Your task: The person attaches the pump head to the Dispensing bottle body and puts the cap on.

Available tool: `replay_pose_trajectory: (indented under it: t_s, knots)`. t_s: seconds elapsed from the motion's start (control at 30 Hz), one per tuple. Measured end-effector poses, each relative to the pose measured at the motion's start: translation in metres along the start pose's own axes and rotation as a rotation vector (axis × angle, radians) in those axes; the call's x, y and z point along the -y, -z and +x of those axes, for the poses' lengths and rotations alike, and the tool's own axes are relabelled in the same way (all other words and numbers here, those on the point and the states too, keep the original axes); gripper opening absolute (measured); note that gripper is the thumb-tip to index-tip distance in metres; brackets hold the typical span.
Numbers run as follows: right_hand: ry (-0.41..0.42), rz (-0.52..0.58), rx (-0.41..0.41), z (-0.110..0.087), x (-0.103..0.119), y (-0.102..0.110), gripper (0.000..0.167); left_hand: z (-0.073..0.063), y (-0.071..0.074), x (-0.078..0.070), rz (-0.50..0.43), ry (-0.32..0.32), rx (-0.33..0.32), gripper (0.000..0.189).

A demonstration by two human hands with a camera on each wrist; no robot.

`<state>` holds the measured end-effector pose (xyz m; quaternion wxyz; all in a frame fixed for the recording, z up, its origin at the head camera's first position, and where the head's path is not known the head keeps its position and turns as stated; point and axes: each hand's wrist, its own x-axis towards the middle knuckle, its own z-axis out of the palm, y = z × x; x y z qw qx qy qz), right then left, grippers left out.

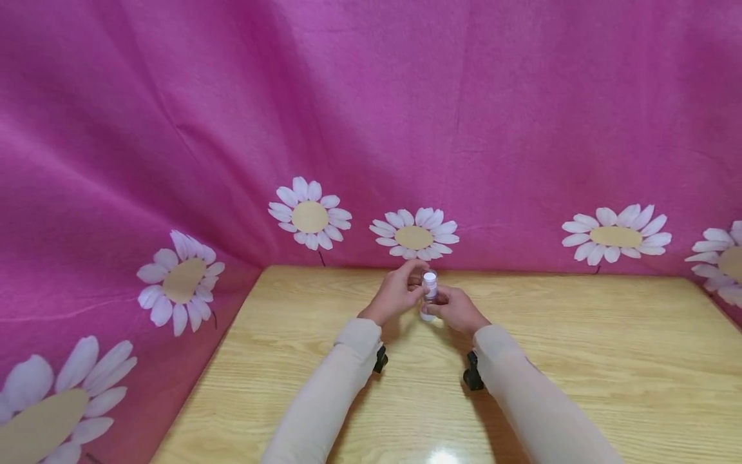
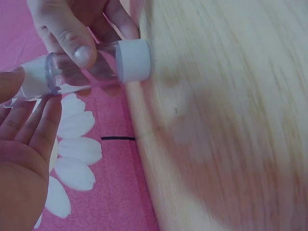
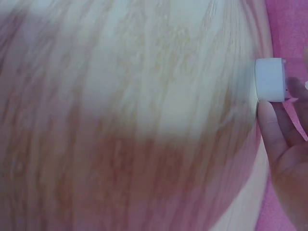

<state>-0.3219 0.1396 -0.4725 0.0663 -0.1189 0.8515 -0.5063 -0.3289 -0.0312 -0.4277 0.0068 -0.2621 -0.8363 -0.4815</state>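
A clear cylindrical bottle [image 1: 429,291] stands upright between both hands near the back of the table. Its top has a white part inside a clear cap [image 2: 37,79], and a white section [image 2: 135,60] forms the bottom. My left hand [image 1: 397,291] pinches the capped top between thumb and fingers. Lower down, my right hand [image 1: 459,310] grips the clear body, its thumb across the front in the left wrist view. The white bottom [image 3: 270,80] is also visible in the right wrist view, close to the tabletop; whether it touches I cannot tell.
The light wood table [image 1: 568,361] ends at a pink cloth [image 1: 510,129] printed with white daisies, which hangs behind and along the left side. Dark wrist devices show at the left cuff [image 1: 359,338] and the right cuff [image 1: 495,338].
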Motion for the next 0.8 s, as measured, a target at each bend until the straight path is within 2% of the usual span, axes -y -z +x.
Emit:
replay_pose_trajectory:
  t_s: [0.33, 0.4, 0.47, 0.57, 0.63, 0.73, 0.8]
  knots:
    - [-0.009, -0.017, -0.047, -0.004, 0.001, 0.005, 0.047, 0.005, -0.006, -0.007, -0.030, 0.052, 0.015, 0.035]
    - [-0.020, -0.015, -0.044, -0.005, 0.002, 0.009, 0.050, 0.005, -0.007, -0.008, -0.013, 0.042, 0.009, 0.036]
    - [-0.034, -0.017, -0.025, -0.007, 0.004, 0.013, 0.056, 0.005, -0.007, -0.008, 0.044, 0.030, -0.012, 0.041]
    - [-0.041, -0.058, 0.028, -0.014, 0.008, 0.026, 0.062, -0.001, -0.001, -0.010, 0.182, 0.020, -0.057, 0.053]
    - [-0.025, -0.148, 0.038, -0.022, 0.011, 0.040, 0.061, -0.009, 0.007, -0.014, 0.319, 0.020, -0.086, 0.060]
    - [0.051, -0.338, -0.009, -0.039, 0.018, 0.064, 0.053, -0.028, 0.022, -0.024, 0.554, -0.011, -0.127, 0.065]
    - [0.113, -0.459, -0.064, -0.054, 0.026, 0.078, 0.048, -0.046, 0.031, -0.033, 0.717, -0.030, -0.142, 0.069]
